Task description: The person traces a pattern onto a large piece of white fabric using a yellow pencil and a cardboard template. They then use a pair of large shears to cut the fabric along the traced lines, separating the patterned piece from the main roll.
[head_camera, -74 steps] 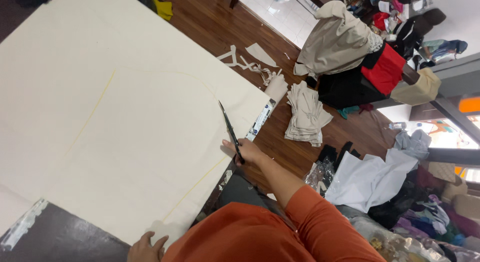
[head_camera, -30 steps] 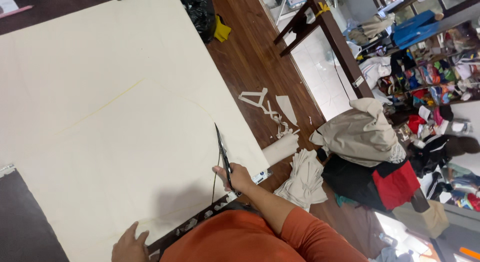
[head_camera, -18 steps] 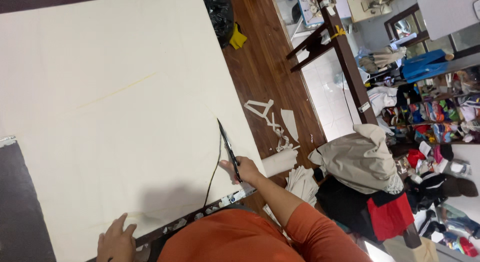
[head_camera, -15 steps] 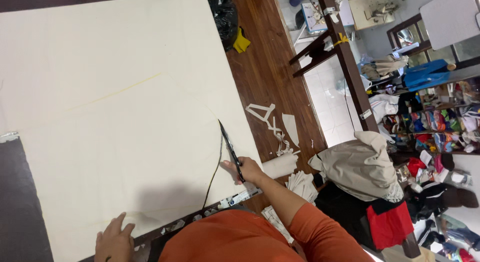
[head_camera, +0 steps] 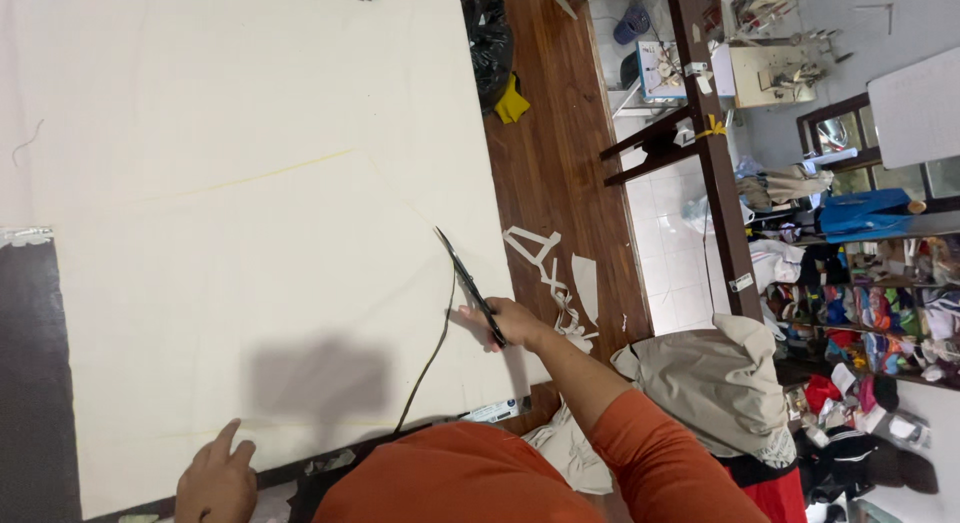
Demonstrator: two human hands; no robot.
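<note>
A large sheet of cream fabric (head_camera: 250,213) lies spread over a dark table. My right hand (head_camera: 510,326) grips black scissors (head_camera: 462,278) whose blades point up and left into the cloth. A dark cut line (head_camera: 432,358) runs from the blades back to the near edge. At the near edge my left hand (head_camera: 215,478) rests flat on the fabric, fingers spread, holding nothing. A faint yellow chalk line (head_camera: 240,181) crosses the sheet. My orange sleeve fills the bottom of the view.
Bare dark tabletop (head_camera: 30,383) shows at the left. Cream offcuts (head_camera: 550,273) lie on the wooden floor to the right. Piled cloth (head_camera: 715,383), a black bag (head_camera: 490,43), a yellow rag (head_camera: 512,101) and cluttered shelves (head_camera: 870,313) stand beyond.
The view has swung, showing more of the fabric. My right hand has advanced the scissors along the cut, which is longer. My left hand has shifted along the near edge.
</note>
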